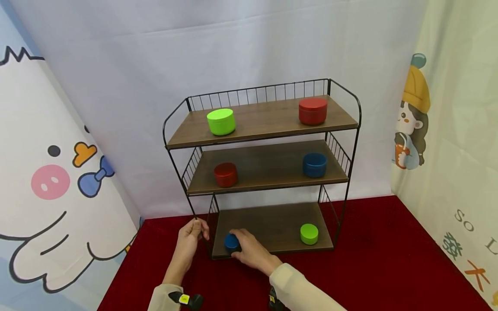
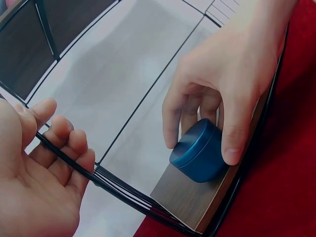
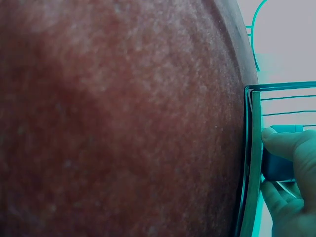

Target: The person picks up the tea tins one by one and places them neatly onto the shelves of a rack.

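A small blue round tin [image 1: 231,242] stands at the front left corner of the lowest board of a black wire shelf rack [image 1: 272,224]. My right hand [image 1: 246,247] grips this tin from above, thumb on one side and fingers on the other. The left wrist view shows that right hand [image 2: 222,89] wrapped around the blue tin [image 2: 200,150]. My left hand [image 1: 196,232] holds the rack's left wire upright, and up close the left hand [image 2: 59,148] has its fingers curled round the thin black wire. In the right wrist view, fingertips [image 3: 284,143] press the tin [image 3: 279,163]; a blurred brown surface fills the rest.
The top board carries a light green tin [image 1: 221,121] and a red tin [image 1: 313,110]. The middle board has a red tin [image 1: 225,174] and a blue tin [image 1: 314,165]. A green tin [image 1: 309,233] sits bottom right. Red cloth [image 1: 389,259] covers the table; printed backdrops stand around.
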The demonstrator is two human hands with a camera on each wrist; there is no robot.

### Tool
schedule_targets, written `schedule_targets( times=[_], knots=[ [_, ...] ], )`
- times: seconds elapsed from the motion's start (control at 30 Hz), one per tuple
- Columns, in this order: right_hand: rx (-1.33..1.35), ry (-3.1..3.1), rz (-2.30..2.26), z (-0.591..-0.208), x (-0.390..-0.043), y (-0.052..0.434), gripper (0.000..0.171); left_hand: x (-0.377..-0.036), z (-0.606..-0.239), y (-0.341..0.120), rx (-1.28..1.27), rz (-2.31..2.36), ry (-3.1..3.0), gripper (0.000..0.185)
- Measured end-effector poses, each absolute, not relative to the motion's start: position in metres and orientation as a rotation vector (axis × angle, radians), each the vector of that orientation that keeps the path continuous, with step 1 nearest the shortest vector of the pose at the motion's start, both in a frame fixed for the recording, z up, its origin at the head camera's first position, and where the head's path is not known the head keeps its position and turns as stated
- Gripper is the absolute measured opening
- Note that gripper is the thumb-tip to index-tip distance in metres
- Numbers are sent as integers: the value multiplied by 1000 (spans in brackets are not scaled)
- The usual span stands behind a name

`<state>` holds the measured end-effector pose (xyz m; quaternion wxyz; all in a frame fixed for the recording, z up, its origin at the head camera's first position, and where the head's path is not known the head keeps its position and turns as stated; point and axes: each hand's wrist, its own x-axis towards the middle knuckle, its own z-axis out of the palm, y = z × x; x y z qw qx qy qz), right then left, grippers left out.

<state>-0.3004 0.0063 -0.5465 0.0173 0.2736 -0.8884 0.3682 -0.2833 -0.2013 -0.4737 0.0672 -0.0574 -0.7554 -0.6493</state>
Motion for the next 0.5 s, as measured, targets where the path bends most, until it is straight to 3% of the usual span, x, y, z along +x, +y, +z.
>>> schedule_targets(
  times=[0.5],
  knots=[
    [837,-2752,1167,-550,-301,3,63,-282,-475,-201,-182,-1952,-2262,38]
  ],
)
